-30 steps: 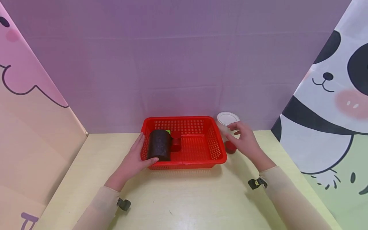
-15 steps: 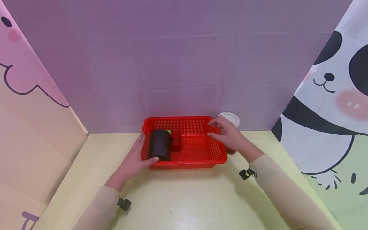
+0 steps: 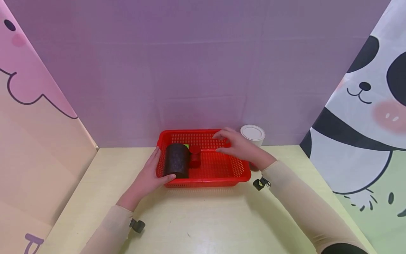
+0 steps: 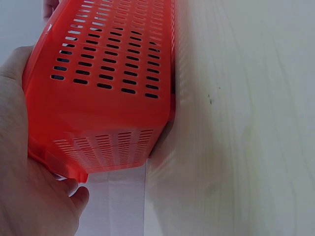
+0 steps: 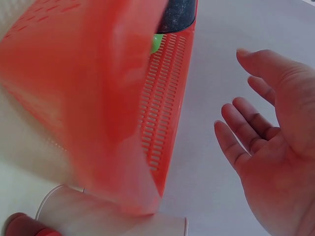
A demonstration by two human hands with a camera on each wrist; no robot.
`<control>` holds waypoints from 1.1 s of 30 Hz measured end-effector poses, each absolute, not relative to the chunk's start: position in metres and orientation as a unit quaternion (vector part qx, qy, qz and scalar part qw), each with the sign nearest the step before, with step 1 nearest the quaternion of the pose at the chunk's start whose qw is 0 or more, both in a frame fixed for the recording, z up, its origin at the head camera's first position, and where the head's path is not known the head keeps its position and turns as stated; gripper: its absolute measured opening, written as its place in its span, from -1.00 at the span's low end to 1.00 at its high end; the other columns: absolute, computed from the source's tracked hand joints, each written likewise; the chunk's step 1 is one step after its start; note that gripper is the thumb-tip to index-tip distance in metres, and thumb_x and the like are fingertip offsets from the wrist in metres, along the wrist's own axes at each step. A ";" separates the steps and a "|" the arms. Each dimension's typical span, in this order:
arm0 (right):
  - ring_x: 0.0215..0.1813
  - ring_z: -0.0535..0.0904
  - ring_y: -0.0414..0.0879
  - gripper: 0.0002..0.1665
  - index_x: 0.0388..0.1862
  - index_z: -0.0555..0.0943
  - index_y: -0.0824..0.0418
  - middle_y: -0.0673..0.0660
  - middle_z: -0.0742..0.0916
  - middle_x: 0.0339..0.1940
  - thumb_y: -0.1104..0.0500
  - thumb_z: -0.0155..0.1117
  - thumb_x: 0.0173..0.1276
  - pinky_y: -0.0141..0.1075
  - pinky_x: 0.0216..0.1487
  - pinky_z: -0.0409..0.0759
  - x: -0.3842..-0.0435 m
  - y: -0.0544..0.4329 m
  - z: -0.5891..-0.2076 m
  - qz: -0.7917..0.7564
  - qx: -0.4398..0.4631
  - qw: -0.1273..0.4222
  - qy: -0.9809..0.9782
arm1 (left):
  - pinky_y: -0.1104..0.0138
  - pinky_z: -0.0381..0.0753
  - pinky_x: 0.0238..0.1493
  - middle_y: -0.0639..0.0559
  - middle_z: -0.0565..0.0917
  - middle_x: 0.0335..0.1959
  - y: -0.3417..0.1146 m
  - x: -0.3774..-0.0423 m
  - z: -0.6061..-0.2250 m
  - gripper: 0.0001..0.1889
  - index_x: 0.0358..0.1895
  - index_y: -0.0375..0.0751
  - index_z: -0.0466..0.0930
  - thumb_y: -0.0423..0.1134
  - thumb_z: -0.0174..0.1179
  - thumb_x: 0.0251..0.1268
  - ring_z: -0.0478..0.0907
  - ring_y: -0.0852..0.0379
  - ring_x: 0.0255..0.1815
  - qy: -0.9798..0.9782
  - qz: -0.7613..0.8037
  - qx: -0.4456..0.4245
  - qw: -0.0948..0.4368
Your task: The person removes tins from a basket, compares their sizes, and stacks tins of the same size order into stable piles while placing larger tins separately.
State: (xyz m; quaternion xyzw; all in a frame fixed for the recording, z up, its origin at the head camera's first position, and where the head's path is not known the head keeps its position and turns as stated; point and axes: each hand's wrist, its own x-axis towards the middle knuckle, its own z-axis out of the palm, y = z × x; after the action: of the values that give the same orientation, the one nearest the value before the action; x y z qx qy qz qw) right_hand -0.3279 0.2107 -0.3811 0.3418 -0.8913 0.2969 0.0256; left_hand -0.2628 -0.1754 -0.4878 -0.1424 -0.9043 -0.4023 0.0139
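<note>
A red plastic basket (image 3: 219, 180) with slotted walls sits on the table. My left hand (image 3: 147, 176) grips its front left corner, thumb over the front rim and fingers along the left side. Inside at the left lies a large black cylinder (image 3: 176, 160), beside a small red cylindrical piece (image 3: 195, 157). A bit of something green (image 3: 186, 145) peeks out behind them. My right hand (image 3: 236, 144) hovers over the basket's right part, fingers loosely bent and holding nothing; the right wrist view shows this hand (image 5: 275, 142) bare, apart from the basket.
Behind the basket's right end stands a white-lidded can (image 3: 253, 133). A small dark red object (image 3: 253, 167) is beside the basket's right wall, partly hidden by my right forearm. A purple cloth wall (image 3: 203, 70) rises right behind the table (image 3: 203, 218).
My right hand has moved left, from beside the white-lidded can to above the basket's right part. The left hand and the basket stay as they were.
</note>
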 end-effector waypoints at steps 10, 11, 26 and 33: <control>0.37 0.61 0.05 -0.41 0.38 0.67 0.08 0.04 0.66 0.30 0.09 0.65 0.42 0.01 0.42 0.67 -0.342 0.187 -0.377 0.280 0.349 -0.017 -0.894 | -0.32 0.44 0.53 -0.03 -0.15 0.88 -0.177 -0.263 -0.489 0.42 0.87 -0.05 -0.22 0.34 0.59 0.16 -0.11 -0.23 0.85 -0.905 -0.400 -0.144 0.016; 0.38 0.61 0.08 -0.40 0.39 0.67 0.08 0.05 0.66 0.30 0.09 0.65 0.42 0.02 0.42 0.67 -0.344 0.185 -0.377 0.279 0.352 -0.020 -0.893 | -0.32 0.44 0.53 -0.03 -0.15 0.88 -0.177 -0.263 -0.489 0.42 0.87 -0.04 -0.22 0.34 0.59 0.16 -0.11 -0.23 0.85 -0.905 -0.400 -0.144 0.016; 0.45 0.55 0.12 -0.36 0.41 0.67 0.05 0.21 0.64 0.39 0.16 0.67 0.38 0.02 0.45 0.64 -0.371 0.158 -0.385 0.270 0.364 -0.050 -0.890 | -0.33 0.46 0.51 -0.03 -0.15 0.88 -0.180 -0.262 -0.490 0.44 0.87 -0.01 -0.24 0.35 0.60 0.13 -0.10 -0.24 0.84 -0.906 -0.399 -0.141 0.016; 0.41 0.56 0.17 -0.30 0.44 0.64 0.18 0.24 0.65 0.38 0.18 0.68 0.36 0.09 0.42 0.67 -0.382 0.149 -0.387 0.268 0.371 -0.063 -0.887 | -0.32 0.48 0.49 -0.02 -0.16 0.88 -0.183 -0.260 -0.487 0.43 0.87 -0.03 -0.24 0.30 0.61 0.16 -0.09 -0.24 0.84 -0.905 -0.401 -0.139 0.016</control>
State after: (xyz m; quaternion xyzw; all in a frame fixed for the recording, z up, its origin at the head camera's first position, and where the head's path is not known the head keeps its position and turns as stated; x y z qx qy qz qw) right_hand -0.3822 0.1493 -0.3873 0.3713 -0.8867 0.2680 -0.0632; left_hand -0.2596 -0.1825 -0.4867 -0.1389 -0.9052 -0.4013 0.0156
